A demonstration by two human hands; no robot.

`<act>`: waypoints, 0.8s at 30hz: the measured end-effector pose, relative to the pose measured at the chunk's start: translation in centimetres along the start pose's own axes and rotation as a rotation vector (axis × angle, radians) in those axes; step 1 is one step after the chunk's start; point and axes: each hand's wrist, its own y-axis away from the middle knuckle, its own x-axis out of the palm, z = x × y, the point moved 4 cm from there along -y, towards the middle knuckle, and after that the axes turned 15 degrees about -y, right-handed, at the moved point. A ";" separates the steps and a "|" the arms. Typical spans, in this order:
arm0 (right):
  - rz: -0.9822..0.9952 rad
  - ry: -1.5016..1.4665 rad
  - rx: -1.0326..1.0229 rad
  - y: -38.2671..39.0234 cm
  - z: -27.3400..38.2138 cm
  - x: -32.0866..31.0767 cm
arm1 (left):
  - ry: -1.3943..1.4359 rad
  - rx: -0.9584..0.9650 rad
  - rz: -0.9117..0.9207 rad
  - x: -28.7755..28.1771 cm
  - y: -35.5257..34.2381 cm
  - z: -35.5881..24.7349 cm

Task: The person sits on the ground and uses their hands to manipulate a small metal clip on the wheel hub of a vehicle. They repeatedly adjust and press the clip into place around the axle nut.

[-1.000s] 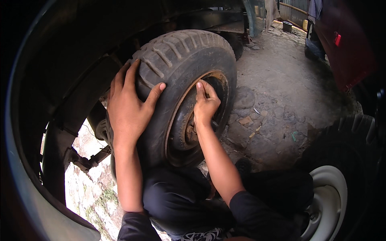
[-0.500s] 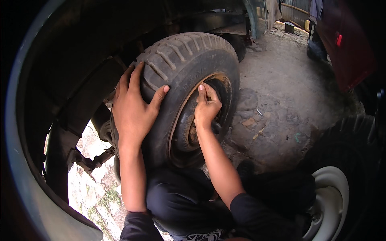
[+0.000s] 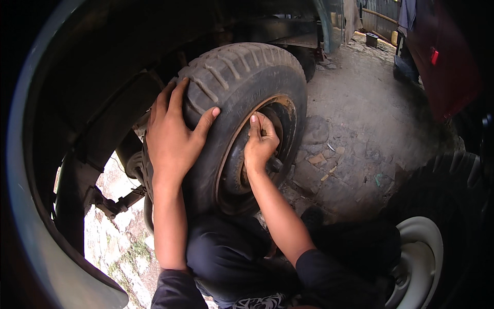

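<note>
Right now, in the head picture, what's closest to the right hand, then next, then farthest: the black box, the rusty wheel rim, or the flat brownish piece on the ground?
From the right hand, nearest first:
1. rusty wheel rim: right by the hand
2. flat brownish piece: on the ground, to the right
3. black box: far back, upper right

Left hand (image 3: 174, 135): back showing, fingers extended close together, thumb spread wide;
Left forearm (image 3: 171, 221): running nearly straight up from below;
Right hand (image 3: 260, 148): fingers curled, thumb pointing upward;
Right forearm (image 3: 280, 210): slanting up and leftward;
</note>
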 end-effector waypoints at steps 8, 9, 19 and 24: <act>0.009 -0.005 0.004 -0.3 1.0 -0.1 | 0.039 0.042 -0.050 0.5 0.3 -0.1; 0.035 0.021 0.037 0.2 1.0 0.0 | 0.030 0.050 -0.059 0.4 0.3 0.3; 0.030 -0.037 0.001 -1.1 0.0 -0.1 | 0.010 0.029 -0.044 0.2 0.1 0.1; -0.041 -0.172 0.014 -1.7 0.8 0.3 | 0.026 0.028 -0.021 0.4 0.0 0.0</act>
